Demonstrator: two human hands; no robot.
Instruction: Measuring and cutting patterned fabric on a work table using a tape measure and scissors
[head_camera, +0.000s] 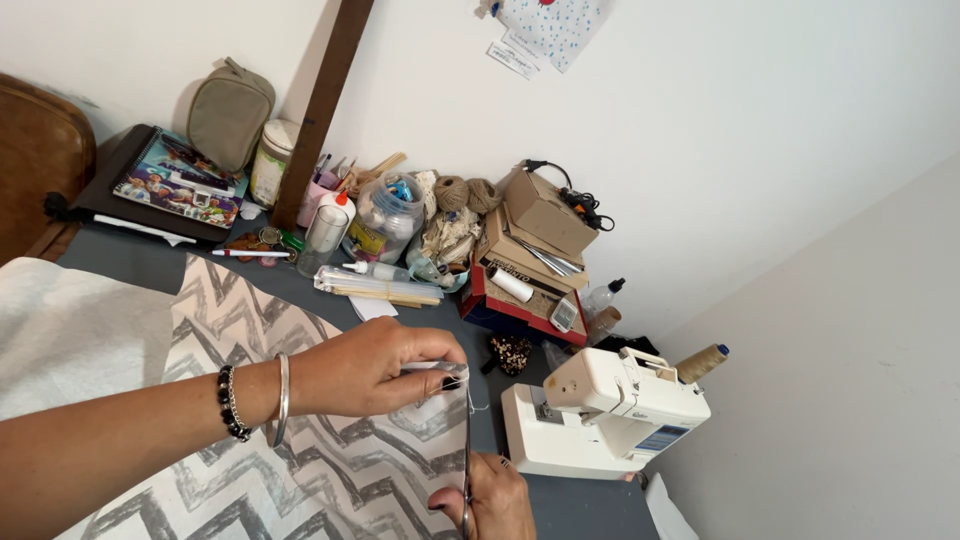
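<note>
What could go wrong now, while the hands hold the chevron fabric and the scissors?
1. The left hand pinches the chevron fabric edge right where the scissors run, so the blades may nick a fingertip.
2. The right hand is half out of view; the cut line is hard to watch and may wander.
3. The sewing machine stands near and may be knocked.

Grey-and-white chevron pattern on the fabric, plain off-white on the cloth beside it. Slate grey worktop. White sewing machine topped with a tan thread cone. Red tray under brown cardboard boxes. Olive-beige pouch. Black beaded bracelet and silver bangle. White wall with a blue-speckled paper.
</note>
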